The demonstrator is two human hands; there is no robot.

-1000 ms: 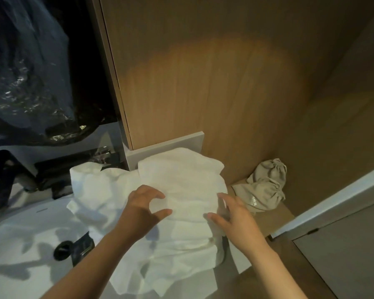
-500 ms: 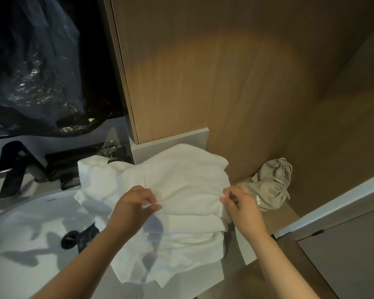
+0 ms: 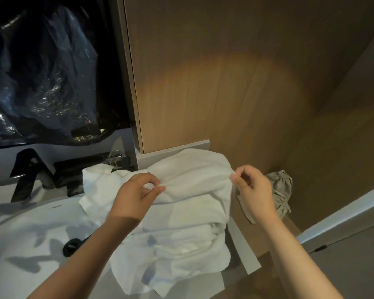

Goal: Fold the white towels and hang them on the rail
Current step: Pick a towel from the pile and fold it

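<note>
Hands, left hand (image 3: pixel 136 192) and right hand (image 3: pixel 249 188), each pinch the top towel (image 3: pixel 194 180), likely lifting it next for folding.

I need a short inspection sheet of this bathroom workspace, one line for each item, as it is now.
Surface: grey counter beside white sink.
Job's things: pile of white towels, loosely stacked, partly over the sink; rail not in view.
Clutter: beige cloth right of the pile; black bag above the tap.
Hands: left hand and right hand each pinch the top towel.
Cables: nothing seen.
Surroundings: wooden wall behind.
</note>
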